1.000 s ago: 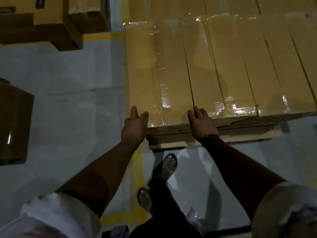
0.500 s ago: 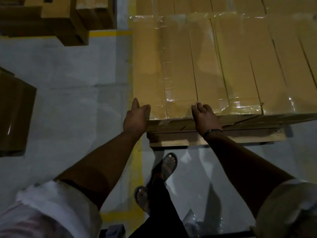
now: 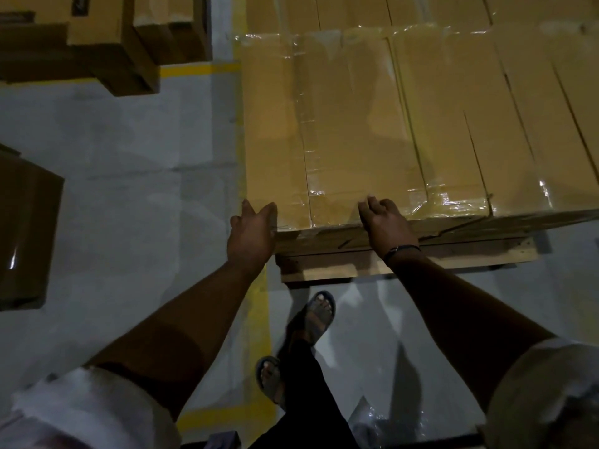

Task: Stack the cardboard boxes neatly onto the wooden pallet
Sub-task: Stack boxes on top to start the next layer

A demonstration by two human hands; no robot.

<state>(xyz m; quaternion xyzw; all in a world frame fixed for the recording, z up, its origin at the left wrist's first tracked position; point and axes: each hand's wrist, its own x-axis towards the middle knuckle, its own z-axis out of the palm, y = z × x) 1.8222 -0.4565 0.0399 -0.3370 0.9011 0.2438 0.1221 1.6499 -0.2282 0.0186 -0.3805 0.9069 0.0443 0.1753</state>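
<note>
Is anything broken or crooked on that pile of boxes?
A little. The cardboard front edge just right of the right hand shows a jagged split, and the clear wrap above it is crinkled. Otherwise the boxes sit in straight rows on the wooden pallet.

A smooth grey concrete floor (image 3: 129,157) carries a long yellow painted line (image 3: 263,319) running from near to far. Right of that line stands one grey-blue strapped sandal (image 3: 319,314). A second sandal (image 3: 270,380) sits nearer, at the line's right edge, below dark trousers (image 3: 301,416). Further right of the line lies crumpled clear plastic film (image 3: 382,419). A shorter yellow stripe (image 3: 197,70) branches left from the line's far end.
</note>
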